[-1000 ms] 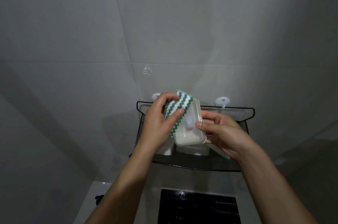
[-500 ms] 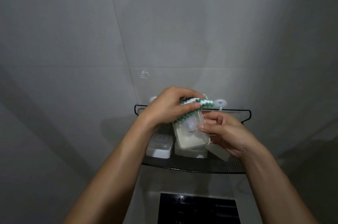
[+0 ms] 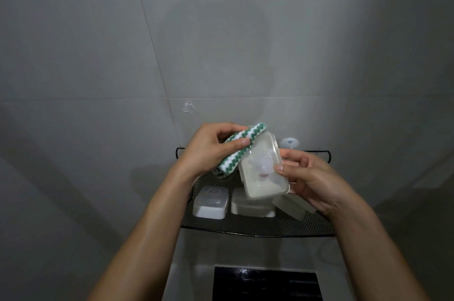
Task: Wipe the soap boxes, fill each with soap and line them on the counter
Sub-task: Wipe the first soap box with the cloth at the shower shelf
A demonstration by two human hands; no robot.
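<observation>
My left hand [image 3: 208,151] grips a green-and-white zigzag cloth [image 3: 233,151], fingers curled over it, thumb on top, pressing it against the left edge of the soap box [image 3: 264,168]. The box is translucent, lid closed, tilted, held up in front of the grey tiled wall [image 3: 98,55] and above the black mesh shelf [image 3: 258,228]. Something pale and blurry shows inside it, can't tell what. My right hand [image 3: 312,178] holds the box from the right side, thumb on its face, fingers behind. On the shelf below: a white closed box [image 3: 210,202] at left, a second white box [image 3: 253,207] just beside it, a third one [image 3: 291,206] tilted at right, partly hidden by my right hand. A white hook [image 3: 290,142] on the wall above the shelf rail. A dark panel [image 3: 267,283] at bottom.
</observation>
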